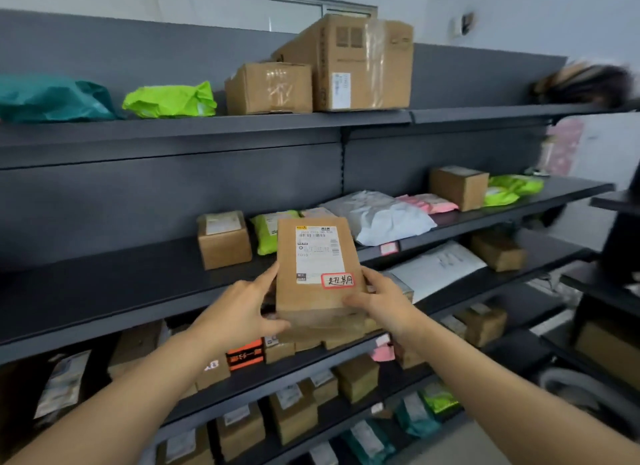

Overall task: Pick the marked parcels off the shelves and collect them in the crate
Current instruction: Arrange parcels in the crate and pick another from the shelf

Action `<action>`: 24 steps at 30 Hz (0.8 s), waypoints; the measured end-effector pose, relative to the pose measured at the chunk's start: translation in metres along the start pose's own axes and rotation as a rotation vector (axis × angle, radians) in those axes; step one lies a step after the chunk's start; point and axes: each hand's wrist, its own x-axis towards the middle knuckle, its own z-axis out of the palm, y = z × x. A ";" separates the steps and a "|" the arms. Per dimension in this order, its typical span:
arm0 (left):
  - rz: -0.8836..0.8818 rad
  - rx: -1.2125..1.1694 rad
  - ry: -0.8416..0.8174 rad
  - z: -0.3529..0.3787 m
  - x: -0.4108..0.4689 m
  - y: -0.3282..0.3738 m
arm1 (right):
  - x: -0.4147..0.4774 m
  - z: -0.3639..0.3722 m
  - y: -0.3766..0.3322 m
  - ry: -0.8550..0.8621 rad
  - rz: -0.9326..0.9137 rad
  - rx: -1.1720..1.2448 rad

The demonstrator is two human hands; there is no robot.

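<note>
Shelving [173, 132], dark grey, is loaded w/ cartons and poly bags, the biggest carton [360, 62] being set on the top tier. Brown parcel [311, 301] is held upright in front of the middle shelf [104, 291], its lower sides gripped by left hand [242, 308] and right hand [384, 301], fingers [268, 276] curled round it. Red-edged handwritten sticker [338, 280] is stuck at btm corner of its white label [318, 253].

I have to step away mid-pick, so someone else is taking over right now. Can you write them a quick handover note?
Left hand and right hand both grip one brown parcel, held up before the shelves. It bears a red-bordered sticker, so it looks marked.
Done: parcel in hand.
Left: carry it to the crate, not in view, then check the other parcels.
</note>
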 end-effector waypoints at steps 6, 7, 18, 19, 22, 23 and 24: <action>0.145 0.013 -0.113 0.050 0.039 0.084 | -0.047 -0.083 0.034 0.144 0.104 0.119; 0.168 -0.008 -0.116 0.058 0.046 0.096 | -0.053 -0.095 0.043 0.187 0.128 0.132; 0.431 -0.143 -0.329 0.177 0.136 0.234 | -0.117 -0.215 0.124 0.595 0.327 0.140; 0.472 -0.147 -0.349 0.189 0.145 0.250 | -0.125 -0.227 0.131 0.647 0.354 0.137; 0.582 -0.169 -0.403 0.218 0.169 0.299 | -0.148 -0.262 0.146 0.782 0.428 0.114; 0.613 -0.197 -0.427 0.227 0.176 0.316 | -0.154 -0.274 0.149 0.827 0.444 0.101; 0.642 -0.233 -0.457 0.233 0.183 0.333 | -0.161 -0.286 0.153 0.869 0.457 0.084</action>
